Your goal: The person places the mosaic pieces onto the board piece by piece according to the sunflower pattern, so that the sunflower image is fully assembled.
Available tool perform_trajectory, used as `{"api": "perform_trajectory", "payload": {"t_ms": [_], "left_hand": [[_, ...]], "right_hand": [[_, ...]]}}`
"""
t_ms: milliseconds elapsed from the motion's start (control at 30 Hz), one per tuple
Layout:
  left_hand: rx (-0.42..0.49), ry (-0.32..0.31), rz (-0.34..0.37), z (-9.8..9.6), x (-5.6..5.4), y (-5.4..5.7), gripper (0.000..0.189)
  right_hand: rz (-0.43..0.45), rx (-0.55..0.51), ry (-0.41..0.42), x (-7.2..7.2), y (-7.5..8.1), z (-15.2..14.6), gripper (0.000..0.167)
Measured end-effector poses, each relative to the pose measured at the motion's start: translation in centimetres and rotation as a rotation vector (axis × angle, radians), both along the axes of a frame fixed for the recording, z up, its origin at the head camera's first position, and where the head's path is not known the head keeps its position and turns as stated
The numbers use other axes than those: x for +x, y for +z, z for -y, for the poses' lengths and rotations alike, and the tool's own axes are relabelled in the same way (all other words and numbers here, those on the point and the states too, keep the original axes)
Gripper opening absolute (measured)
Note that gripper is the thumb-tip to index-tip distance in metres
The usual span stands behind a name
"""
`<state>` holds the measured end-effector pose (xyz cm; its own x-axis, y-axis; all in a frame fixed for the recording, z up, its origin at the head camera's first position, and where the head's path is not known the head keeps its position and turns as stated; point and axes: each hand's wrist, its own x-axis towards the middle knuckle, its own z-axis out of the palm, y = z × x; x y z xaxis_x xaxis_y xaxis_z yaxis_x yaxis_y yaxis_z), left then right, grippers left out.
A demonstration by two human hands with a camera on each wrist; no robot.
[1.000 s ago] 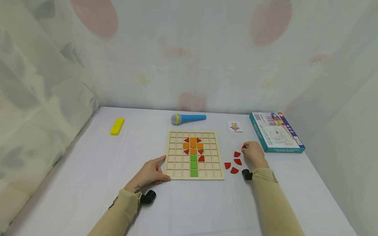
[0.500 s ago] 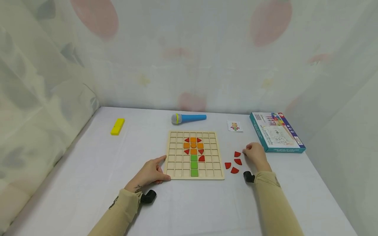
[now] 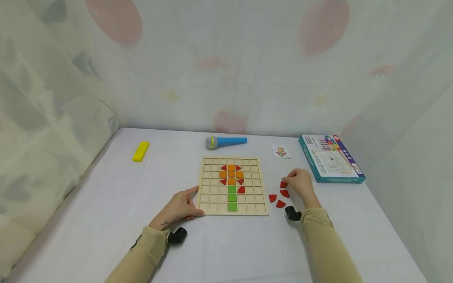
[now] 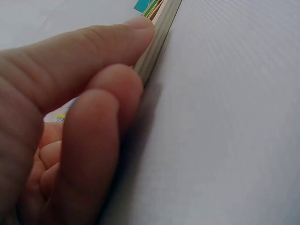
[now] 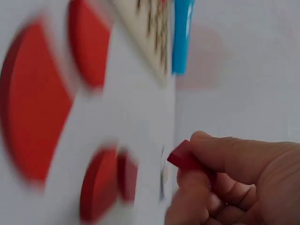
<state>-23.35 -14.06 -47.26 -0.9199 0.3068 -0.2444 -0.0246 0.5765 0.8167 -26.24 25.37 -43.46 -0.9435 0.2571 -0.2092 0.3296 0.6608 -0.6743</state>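
Note:
A square wooden grid board (image 3: 215,197) lies mid-table with orange and green squares, an orange disc and red pieces in its cells. My left hand (image 3: 179,206) holds its near left corner, index finger on the left side and thumb on the near edge. The left wrist view has the thumb (image 4: 108,40) against the board's edge (image 4: 157,51). Right of the board, my right hand (image 3: 301,184) pinches a red quarter-circle tile (image 5: 185,157) between thumb and fingertips. Several more red quarter-circle tiles (image 3: 280,204) lie on the table below and beside it.
A blue toy microphone (image 3: 226,142) lies behind the board. A small pattern card (image 3: 281,151) is at the back right, near a flat teal-sided box (image 3: 332,159). A yellow block (image 3: 140,151) sits far left. Dark wrist cameras (image 3: 177,236) jut from both sleeves.
My right hand picked up the farthest red tile, drew slightly right, then moved back left over the remaining red tiles. My left hand and the board have stayed in place.

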Motion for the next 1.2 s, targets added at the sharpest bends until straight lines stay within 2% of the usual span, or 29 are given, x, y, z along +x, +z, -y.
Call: {"api": "perform_trajectory", "payload": {"t_ms": [133,200,300,400,500,733,900,1067,1200], "left_hand": [[0.006,0.005,0.003,0.0,0.0,0.1,0.102],[0.003,0.001,-0.001,-0.1,0.0,0.0,0.102],[-0.004,-0.002,-0.005,-0.1,0.0,0.0,0.102],[-0.005,0.0,-0.007,-0.1,0.0,0.0,0.102],[0.001,-0.005,-0.007,-0.1,0.0,-0.1,0.102],[0.003,-0.012,-0.015,0.0,-0.1,-0.2,0.102],[0.001,-0.012,-0.011,0.1,-0.1,-0.2,0.103],[-0.006,-0.013,-0.004,0.1,-0.1,-0.2,0.103],[-0.009,-0.005,-0.003,0.0,-0.1,-0.2,0.103]], "right_hand": [[0.008,-0.211,0.026,0.0,0.5,3.5,0.012],[0.026,-0.281,0.06,0.1,0.5,5.2,0.009],[0.052,-0.333,0.104,0.2,0.0,7.5,0.007],[0.071,-0.333,0.103,0.2,-0.6,9.1,0.008],[0.068,-0.291,0.09,0.2,-1.1,9.9,0.009],[0.021,0.014,0.143,0.4,-1.1,10.5,0.016],[0.052,0.081,0.158,0.5,-0.7,10.5,0.018],[0.02,0.162,0.099,0.3,0.2,8.3,0.014],[0.071,0.273,0.039,0.0,0.4,5.1,0.028]]}}
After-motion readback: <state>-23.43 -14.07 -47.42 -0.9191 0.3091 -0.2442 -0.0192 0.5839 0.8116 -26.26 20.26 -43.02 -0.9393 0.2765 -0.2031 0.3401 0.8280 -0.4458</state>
